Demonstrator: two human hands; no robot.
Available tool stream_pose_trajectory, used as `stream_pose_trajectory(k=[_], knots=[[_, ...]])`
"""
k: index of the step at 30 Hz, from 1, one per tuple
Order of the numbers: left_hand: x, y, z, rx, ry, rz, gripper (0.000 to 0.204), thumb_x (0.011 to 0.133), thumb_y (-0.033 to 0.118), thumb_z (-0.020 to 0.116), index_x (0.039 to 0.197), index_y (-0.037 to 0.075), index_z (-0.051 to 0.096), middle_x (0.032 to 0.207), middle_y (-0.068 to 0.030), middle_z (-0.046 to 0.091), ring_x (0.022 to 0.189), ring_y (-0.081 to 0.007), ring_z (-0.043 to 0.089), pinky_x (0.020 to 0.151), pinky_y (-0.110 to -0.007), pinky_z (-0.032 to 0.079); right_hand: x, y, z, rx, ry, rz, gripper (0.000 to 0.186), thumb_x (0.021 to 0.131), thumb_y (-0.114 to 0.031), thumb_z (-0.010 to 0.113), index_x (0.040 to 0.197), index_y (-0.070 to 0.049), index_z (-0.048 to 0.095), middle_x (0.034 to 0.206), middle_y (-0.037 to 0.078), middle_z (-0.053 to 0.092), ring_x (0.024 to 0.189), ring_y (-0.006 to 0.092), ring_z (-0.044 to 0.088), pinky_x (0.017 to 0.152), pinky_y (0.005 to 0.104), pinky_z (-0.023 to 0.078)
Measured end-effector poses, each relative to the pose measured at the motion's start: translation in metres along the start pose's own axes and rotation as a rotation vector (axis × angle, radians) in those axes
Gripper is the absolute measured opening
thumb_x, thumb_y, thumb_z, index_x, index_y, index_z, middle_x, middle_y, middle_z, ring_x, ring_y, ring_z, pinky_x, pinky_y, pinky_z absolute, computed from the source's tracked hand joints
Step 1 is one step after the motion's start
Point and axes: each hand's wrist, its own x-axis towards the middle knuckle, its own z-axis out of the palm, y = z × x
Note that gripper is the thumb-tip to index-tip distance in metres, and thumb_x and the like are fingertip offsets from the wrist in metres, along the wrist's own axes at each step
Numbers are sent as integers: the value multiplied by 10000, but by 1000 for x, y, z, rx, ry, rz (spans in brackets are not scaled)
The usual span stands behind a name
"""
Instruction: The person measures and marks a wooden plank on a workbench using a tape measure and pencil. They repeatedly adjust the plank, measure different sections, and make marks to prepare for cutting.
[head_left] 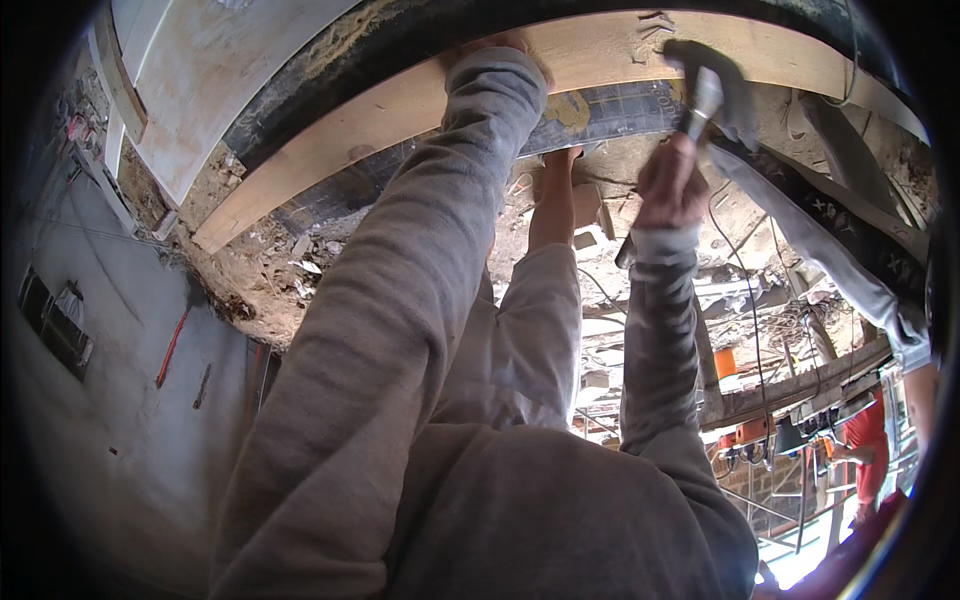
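Note:
A long pale wooden board [590, 50] runs in a curve across the top of the view. My left hand [510, 42] is against the board, mostly hidden behind its grey sleeve, so its fingers cannot be made out. A claw hammer [708, 95] is in my right hand [672, 185], whose fingers wrap round the handle. Its dark, slightly blurred head overlaps the board's lower edge. Close to the hammer head, several bent nails [655, 22] show on the board. A dark patterned sheet-like surface [620, 108] lies just below the board.
Rubble and scraps [610, 260] cover the ground by my legs. A black beam [330, 70] lies beyond the board. Another person's leg in striped trousers [840, 220] reaches in at right; a person in red [868, 445] is farther off. A cable [745, 270] hangs nearby. A grey wall [130, 400] stands left.

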Motion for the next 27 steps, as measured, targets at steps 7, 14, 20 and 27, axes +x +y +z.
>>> stream_pose_trajectory(k=[7,14,20,27], knots=[[1,-6,-23,-74,-174,-78,678,763,557,700,1267,113,605,1321,-144,567,1246,-285,524,1008,-387,449,-5,15,2,-97,63,-513,434,1031,-385,358,882,-8,513,623,83,491,490,143,447,460,349,350],[3,-5,-13,-44,-196,-21,678,759,559,702,1264,117,607,1313,-147,572,1238,-288,530,1004,-392,454,4,-5,-2,392,64,-401,352,1024,-304,414,764,-85,503,564,50,477,471,167,431,434,310,307],[8,-16,-14,31,-214,4,678,755,561,703,1262,120,608,1305,-150,576,1231,-291,536,1000,-396,457,9,10,15,-68,40,-74,479,1028,-346,379,680,-40,502,538,89,474,475,207,494,463,359,345],[9,-14,-2,-52,-107,-42,654,759,552,701,1240,118,617,1314,-158,567,1221,-307,539,1000,-401,458,3,52,28,-98,-14,12,492,1020,-400,394,701,-46,513,586,125,506,504,224,474,507,374,389]])
